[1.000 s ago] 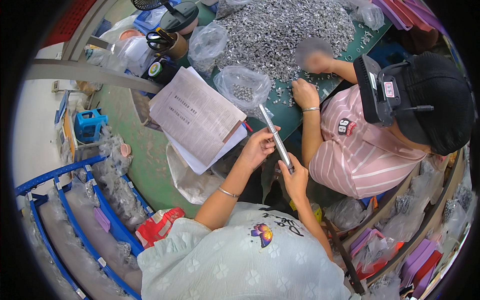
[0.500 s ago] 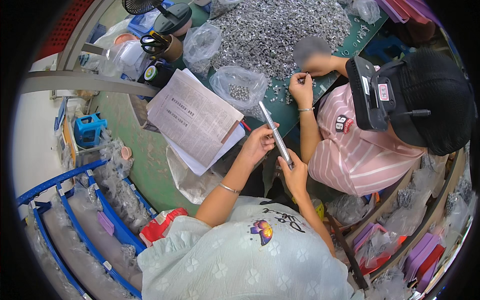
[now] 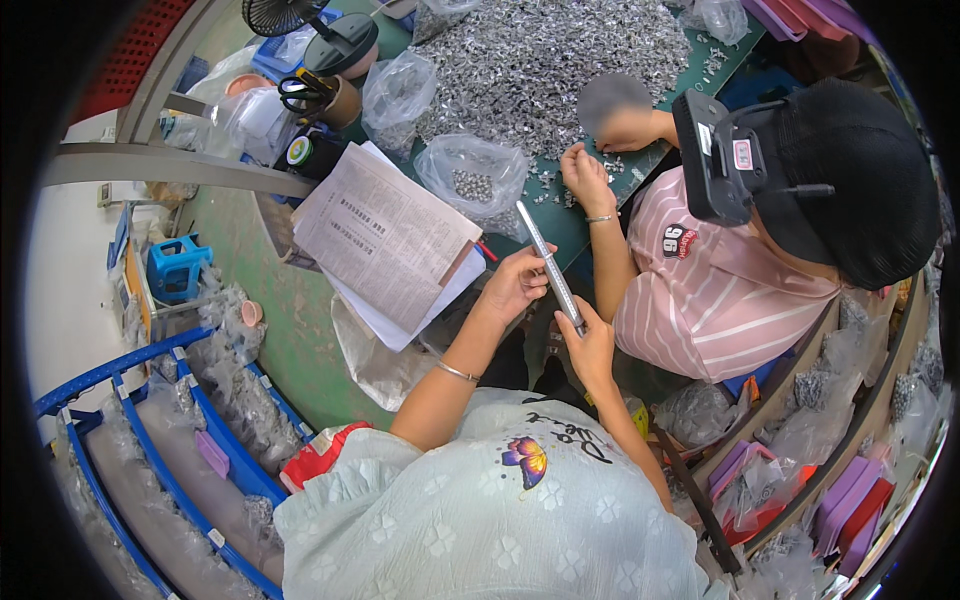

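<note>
A tapered metal ring mandrel (image 3: 557,282), with fine marks along its length, slants in front of my body, its thin tip toward the table. My right hand (image 3: 590,347) is closed round its thicker lower end. My left hand (image 3: 516,284) pinches it about midway, where a small band, perhaps a ring, seems to circle the rod; my fingers partly hide this spot. Just beyond the tip sits an open clear plastic bag (image 3: 510,203) holding small silvery pieces (image 3: 472,186). Left of my left hand lie printed sheets (image 3: 385,230) over white paper.
A large heap of small silvery metal parts (image 3: 550,60) covers much of the green table (image 3: 655,157). At the right, a co-worker in a pink striped shirt (image 3: 700,300) handles small parts. A fan (image 3: 285,15) and a scissors cup (image 3: 342,103) stand far left; blue-edged racks (image 3: 225,440) are lower left.
The co-worker's near hand has shifted slightly left and its fingers have spread somewhat. My hands and the mandrel stay almost in place; the view has shifted a little.
</note>
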`<state>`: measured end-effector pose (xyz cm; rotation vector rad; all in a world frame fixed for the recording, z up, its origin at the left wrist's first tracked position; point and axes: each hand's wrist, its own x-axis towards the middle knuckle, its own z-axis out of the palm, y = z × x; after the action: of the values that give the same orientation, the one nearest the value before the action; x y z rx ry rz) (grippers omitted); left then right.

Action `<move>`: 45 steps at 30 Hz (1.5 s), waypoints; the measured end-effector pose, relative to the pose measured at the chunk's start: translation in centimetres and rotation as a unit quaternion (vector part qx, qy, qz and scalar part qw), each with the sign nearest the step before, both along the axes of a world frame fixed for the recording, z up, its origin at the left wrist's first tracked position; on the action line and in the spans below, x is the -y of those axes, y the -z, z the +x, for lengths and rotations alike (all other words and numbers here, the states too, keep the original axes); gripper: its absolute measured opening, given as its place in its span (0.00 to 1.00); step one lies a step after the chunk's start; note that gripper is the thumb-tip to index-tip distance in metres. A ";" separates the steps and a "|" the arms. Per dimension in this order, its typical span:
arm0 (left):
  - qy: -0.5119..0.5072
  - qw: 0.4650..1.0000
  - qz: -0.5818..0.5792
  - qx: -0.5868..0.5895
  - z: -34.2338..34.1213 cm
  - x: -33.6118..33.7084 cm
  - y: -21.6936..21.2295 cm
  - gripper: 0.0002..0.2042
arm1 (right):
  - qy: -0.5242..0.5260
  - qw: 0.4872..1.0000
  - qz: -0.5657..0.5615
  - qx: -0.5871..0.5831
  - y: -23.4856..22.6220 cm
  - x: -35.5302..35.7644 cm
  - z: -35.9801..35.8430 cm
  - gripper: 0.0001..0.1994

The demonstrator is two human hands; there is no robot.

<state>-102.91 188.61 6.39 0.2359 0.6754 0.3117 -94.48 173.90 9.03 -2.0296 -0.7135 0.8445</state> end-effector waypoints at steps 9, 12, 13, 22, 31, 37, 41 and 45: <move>-0.006 1.000 0.004 0.011 0.0 -0.1 0.2 0.13 | 0.003 1.000 0.008 -0.004 0.8 -0.1 0.1 0.14; -0.011 1.000 0.008 0.015 -0.1 -0.1 0.1 0.13 | 0.002 1.000 0.012 -0.004 0.6 -0.2 0.1 0.14; -0.010 1.000 0.004 0.025 -0.2 -0.2 0.2 0.13 | 0.000 1.000 0.012 -0.002 0.5 -0.2 0.1 0.14; 0.024 0.997 0.013 0.070 -1.1 -0.1 -0.5 0.15 | -0.009 0.999 0.039 -0.005 -1.1 0.3 0.3 0.13; 0.209 0.942 0.259 0.036 -3.0 -0.6 -5.9 0.16 | -0.060 0.996 0.067 -0.007 -6.6 2.1 1.1 0.13; -0.064 0.970 0.229 0.048 -4.7 0.1 -10.7 0.10 | -0.087 0.989 0.081 0.087 -10.6 5.1 1.6 0.12; -0.059 0.931 0.357 0.046 -6.6 -2.1 -14.0 0.12 | -0.045 0.997 0.063 0.003 -12.0 7.3 2.1 0.10; 0.027 0.954 0.295 0.051 -5.5 -0.7 -13.4 0.14 | -0.009 0.992 0.020 -0.126 -12.0 7.5 1.7 0.09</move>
<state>-108.42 189.29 19.79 0.8024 0.4569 0.4660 -92.76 166.39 21.08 -1.8414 -0.6027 1.0659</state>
